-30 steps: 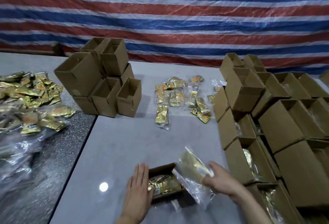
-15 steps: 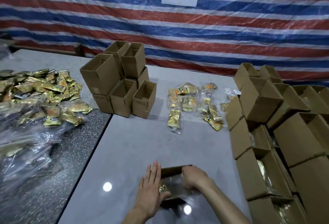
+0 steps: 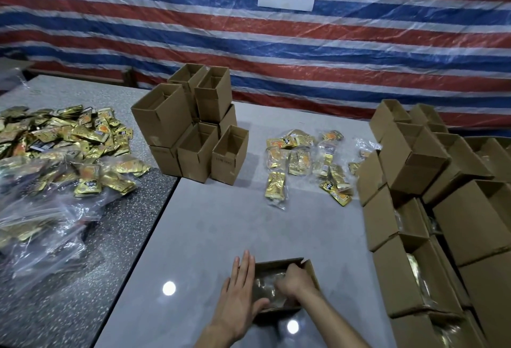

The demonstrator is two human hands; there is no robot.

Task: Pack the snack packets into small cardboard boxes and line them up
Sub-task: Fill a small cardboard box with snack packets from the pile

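A small open cardboard box (image 3: 310, 271) sits on the grey table (image 3: 210, 226) near its front edge. A clear bag of gold snack packets (image 3: 265, 284) lies inside it. My left hand (image 3: 240, 291) rests flat against the box's left side, fingers straight and thumb on the near edge. My right hand (image 3: 295, 281) reaches down into the box, its fingers bent on the bag; the fingertips are hidden inside the box.
A stack of empty boxes (image 3: 193, 137) stands at the back centre, with loose bagged packets (image 3: 304, 159) to its right. Rows of open boxes (image 3: 409, 209), some holding packets, fill the right side. A heap of gold packets (image 3: 69, 140) and clear bags (image 3: 41, 226) covers the dark table on the left.
My right hand has lowered the clear bag from above the box's right side down into the box. My left hand has stayed against the box's left side. The view has tilted upward.
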